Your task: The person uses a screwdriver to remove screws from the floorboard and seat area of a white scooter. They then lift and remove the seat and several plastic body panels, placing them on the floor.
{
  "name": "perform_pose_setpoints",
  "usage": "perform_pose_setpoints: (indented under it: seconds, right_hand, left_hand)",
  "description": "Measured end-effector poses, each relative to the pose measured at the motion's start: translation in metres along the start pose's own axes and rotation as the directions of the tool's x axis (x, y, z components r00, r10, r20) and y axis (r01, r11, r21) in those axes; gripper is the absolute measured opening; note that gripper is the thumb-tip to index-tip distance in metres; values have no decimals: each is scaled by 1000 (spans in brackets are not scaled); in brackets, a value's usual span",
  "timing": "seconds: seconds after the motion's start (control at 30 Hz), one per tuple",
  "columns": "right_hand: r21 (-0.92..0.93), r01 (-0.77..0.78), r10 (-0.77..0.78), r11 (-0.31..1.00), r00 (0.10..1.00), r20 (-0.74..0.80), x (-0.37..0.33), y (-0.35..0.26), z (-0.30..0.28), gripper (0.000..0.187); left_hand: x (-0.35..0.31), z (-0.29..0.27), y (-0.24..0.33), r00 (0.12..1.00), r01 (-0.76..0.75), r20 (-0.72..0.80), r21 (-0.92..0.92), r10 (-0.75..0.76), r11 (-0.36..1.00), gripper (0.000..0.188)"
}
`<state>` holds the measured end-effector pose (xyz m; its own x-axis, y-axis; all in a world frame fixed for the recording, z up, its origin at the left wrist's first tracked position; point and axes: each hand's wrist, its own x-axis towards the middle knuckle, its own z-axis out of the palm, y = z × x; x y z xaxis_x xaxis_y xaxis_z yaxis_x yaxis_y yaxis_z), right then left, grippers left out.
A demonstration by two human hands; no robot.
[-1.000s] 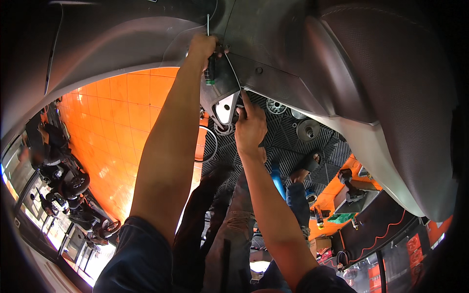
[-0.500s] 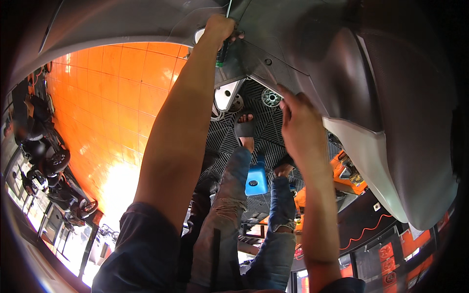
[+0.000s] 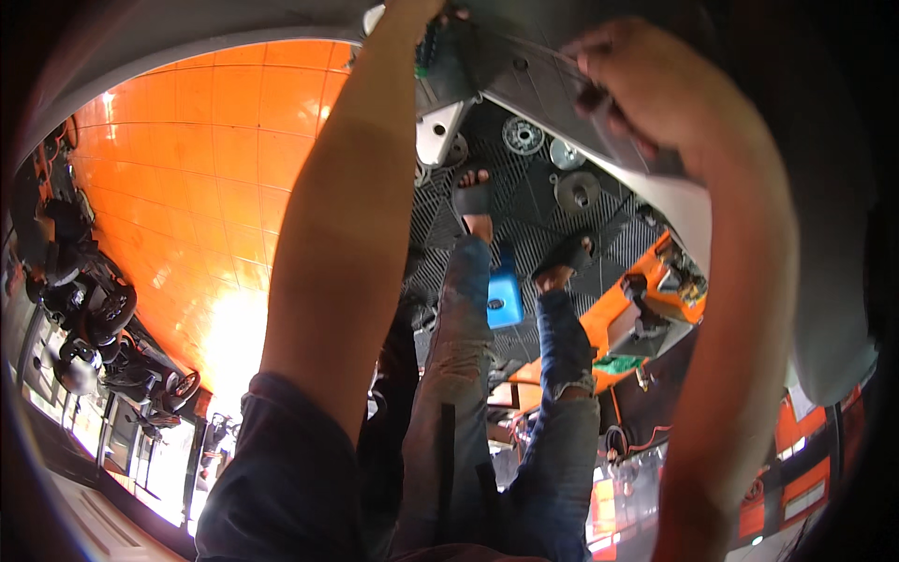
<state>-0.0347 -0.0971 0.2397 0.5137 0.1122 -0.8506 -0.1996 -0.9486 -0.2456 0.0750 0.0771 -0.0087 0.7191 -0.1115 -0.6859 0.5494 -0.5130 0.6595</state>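
Observation:
At the upper edge my left hand [image 3: 412,13], partly cut off, is closed round what looks like a screwdriver [image 3: 427,45] with a black handle and a green end. It is held against the underside of dark plastic bodywork [image 3: 510,47]. The shaft is out of view now; the earlier frame shows it above the fist. To the right, my right hand [image 3: 655,84] is blurred, with its fingers apart and reaching to the dark panel. Nothing shows in it. A small round hole [image 3: 521,64] in the bodywork lies between the two hands.
Below lie round metal parts [image 3: 576,192], a white panel [image 3: 438,131] and a blue tray [image 3: 504,302] on a black ribbed mat [image 3: 524,229], near my sandalled feet. An orange stand with tools [image 3: 646,314] is at right. Motorcycles [image 3: 103,318] line the orange tiled floor [image 3: 206,178] at left.
My right hand has moved up and to the right along the bodywork, its fingers now more spread. The view has shifted, so my left hand sits higher, still on the screwdriver.

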Motion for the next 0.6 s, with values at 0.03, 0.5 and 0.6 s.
perform_pose_setpoints:
  seconds: [0.03, 0.5, 0.6]
  right_hand:
    - [41, -73, 67, 997, 990, 121, 2, -1, -1, 23]
    - [678, 36, 436, 734, 741, -511, 4, -70, 203, 35]
    - [736, 135, 496, 664, 657, -568, 18, -83, 239, 39]
  left_hand:
    - [5, -2, 4, 999, -6, 36, 8, 5, 1000, 20]
    - [-11, -14, -2, 996, -13, 90, -1, 13, 1000, 22]
    - [-16, -9, 12, 995, -86, 74, 287, 67, 954, 21]
